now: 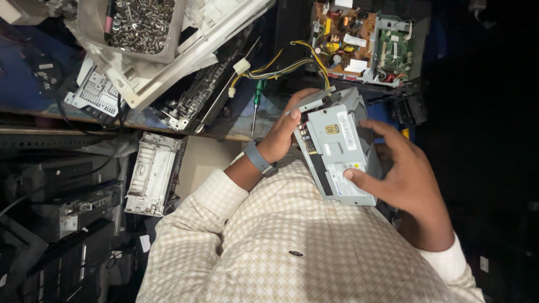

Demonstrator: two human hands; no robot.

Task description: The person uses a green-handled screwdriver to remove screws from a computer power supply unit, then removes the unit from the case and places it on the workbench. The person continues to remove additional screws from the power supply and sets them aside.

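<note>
A person in a cream checked shirt holds a grey metal power supply unit [337, 148] up over the lap, just near of a cluttered workbench [236, 126], gripping it from both sides. The left hand [283, 132], a grey watch [258, 158] on its wrist, is curled around the box's left edge, fingers closed on the metal near the far end. The right hand [407, 174] is spread wide, thumb pressed on the white label at the near end and fingers reaching round the right side; it grips rather than cradles.

A bundle of yellow and black wires [292, 62] runs from the far end of the box toward the bench, ending in a white connector [241, 66]. If the box is turned or pulled nearer, that bundle may drag across the bench and catch on the green-handled screwdriver [256, 104] lying just beside it, or on the stripped metal frame [193, 98] to the left.

The box rests on nothing, so a slip of the open right hand could drop it onto the lap or floor. Its sheet-metal edges may cut the fingers wrapped round them. On the far side, an exposed brown circuit board [342, 33] and a tray of loose screws [140, 22] sit close enough to be knocked by a careless swing.
</note>
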